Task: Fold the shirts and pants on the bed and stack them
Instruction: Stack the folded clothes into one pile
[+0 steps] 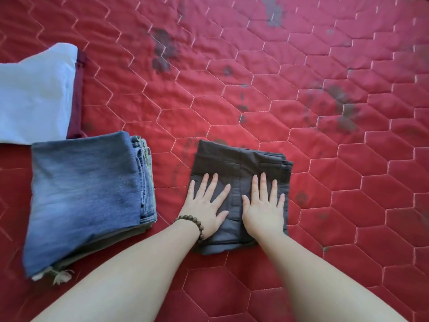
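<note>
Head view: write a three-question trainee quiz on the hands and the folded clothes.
1. True or false: both hands lie flat on the folded dark grey pants.
2. Which wrist wears the bead bracelet? A) left B) right
3. Fill in: the top item of the stack beside the left hand is folded blue ____.

Key: 1 true: the right hand presses there too. 2 A. 3 jeans; further back on the red quilt, a white garment lies on a maroon one.
</note>
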The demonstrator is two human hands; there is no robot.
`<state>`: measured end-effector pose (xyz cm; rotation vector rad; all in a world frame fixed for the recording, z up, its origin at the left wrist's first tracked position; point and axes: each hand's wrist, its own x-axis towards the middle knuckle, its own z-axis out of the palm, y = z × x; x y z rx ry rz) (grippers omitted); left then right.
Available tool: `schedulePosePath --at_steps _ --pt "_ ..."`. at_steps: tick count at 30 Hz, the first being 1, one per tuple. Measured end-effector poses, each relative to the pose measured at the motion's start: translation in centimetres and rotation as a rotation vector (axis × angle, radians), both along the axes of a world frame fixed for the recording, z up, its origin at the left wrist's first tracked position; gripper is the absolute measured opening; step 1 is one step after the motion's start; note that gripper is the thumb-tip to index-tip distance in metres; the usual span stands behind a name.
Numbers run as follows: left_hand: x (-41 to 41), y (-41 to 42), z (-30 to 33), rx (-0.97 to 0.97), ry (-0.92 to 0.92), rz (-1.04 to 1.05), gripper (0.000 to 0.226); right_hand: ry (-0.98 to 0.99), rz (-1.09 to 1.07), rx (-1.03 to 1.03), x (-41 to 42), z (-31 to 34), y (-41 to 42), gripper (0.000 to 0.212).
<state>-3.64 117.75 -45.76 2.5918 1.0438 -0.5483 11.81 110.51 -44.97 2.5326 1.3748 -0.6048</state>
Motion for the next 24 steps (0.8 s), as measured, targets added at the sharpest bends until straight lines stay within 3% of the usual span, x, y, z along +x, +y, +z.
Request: schedulePosePath --at_steps 3,5,10,13,16,19,22,24 --pt "-1.0 2.1 3.1 -0.143 -0.009 -0.066 0.064 0.054 0.049 -0.197 0.4 2.2 1.5 0.070" --pt "-3.0 3.5 5.2 -0.101 -0.104 -0.006 0.062 0.067 0.034 -0.272 0.0 3.9 2.9 0.071" --pt "-13.2 6.0 10.0 0.122 -0.523 0.475 0.054 0.186 -0.043 0.150 -6.8 7.1 6.2 0.045" --pt "-20.6 7.2 10.2 0.194 -0.445 0.844 0.059 0.428 -0.081 0.212 -12.8 7.8 8.7 0.060" --pt "-26.3 8.2 8.6 0.062 -0.250 1.090 0.070 0.541 -0.093 0.171 -17.8 6.8 11.5 0.083" --pt "-29.1 8.5 6.3 -0.120 -0.287 1.118 0.070 0.639 -0.316 0.098 -20.8 5.0 13.4 0.096" --pt "-30.1 8.8 5.3 -0.148 -0.377 1.118 0.065 0.693 -0.493 0.108 -21.9 3.4 13.7 0.087" --pt "-30.5 9.0 4.8 -0.118 -0.341 1.109 0.064 0.746 -0.560 0.108 -21.8 2.9 13.7 0.083"
